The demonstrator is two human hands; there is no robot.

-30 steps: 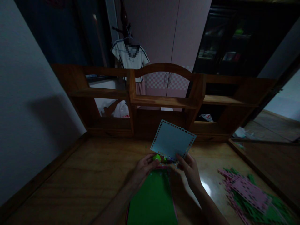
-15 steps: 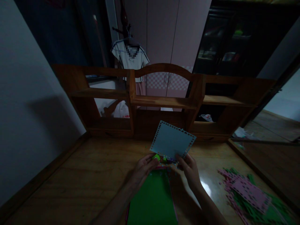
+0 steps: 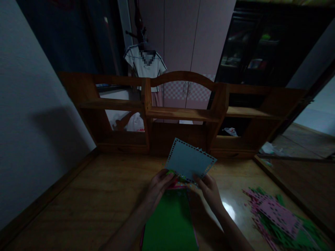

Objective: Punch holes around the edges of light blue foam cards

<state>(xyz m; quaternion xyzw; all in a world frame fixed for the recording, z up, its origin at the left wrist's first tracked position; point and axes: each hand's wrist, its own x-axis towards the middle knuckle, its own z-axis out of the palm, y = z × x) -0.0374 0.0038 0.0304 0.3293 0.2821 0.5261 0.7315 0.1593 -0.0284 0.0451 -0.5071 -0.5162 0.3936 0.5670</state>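
Green board (image 3: pixel 170 223) lying flat right in front of me, the pile of punched pink and green pieces (image 3: pixel 280 209) well off to its right. Now, at the board's far end, here's the change: my left hand (image 3: pixel 158 186) has wrapped further over the little green-and-red gadget (image 3: pixel 172 182), fingers and thumb clamped on it; half a second ago more of its green was showing, and now red peeks out below my thumb. That puts the grip, I'd judge, squarely on the sheet's near edge, where the work is. My right hand (image 3: pixel 209 188), beyond the board and to its right, has thumb and fingers pinched on the pale blue sheet (image 3: pixel 190 158), which tilts up past the board's far end. Against the earlier view, the sheet has dipped and slid a touch left. Farthest, beyond the board, the wooden shelf (image 3: pixel 183 112) stands unchanged.
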